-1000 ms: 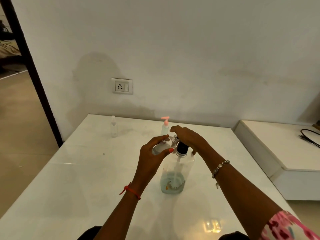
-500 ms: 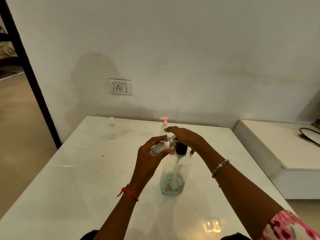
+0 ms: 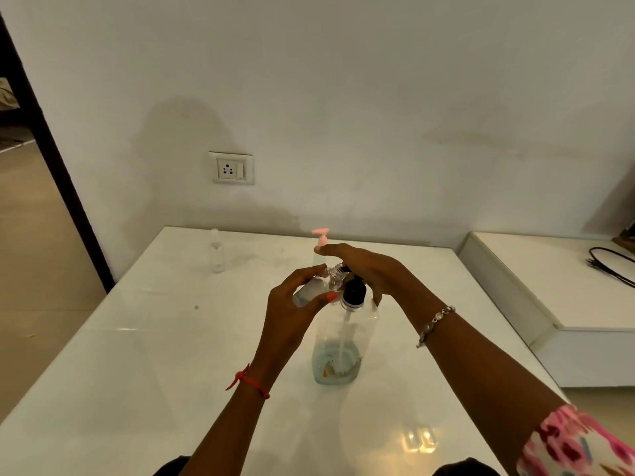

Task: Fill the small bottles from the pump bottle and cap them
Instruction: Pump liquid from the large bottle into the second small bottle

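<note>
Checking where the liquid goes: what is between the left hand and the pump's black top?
In the head view, the small clear bottle: the left hand grips it tilted, its neck at the black pump top under the right hand.

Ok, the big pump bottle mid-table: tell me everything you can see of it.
The pump bottle is large, clear plastic, square-shouldered, standing upright on the white table. It has a black pump collar and a pale dip tube running down inside. It is nearly empty: shallow pale bluish liquid lies at the bottom. The right hand rests over its pump head; the left hand holds a small bottle, tilted, at the nozzle.
</note>
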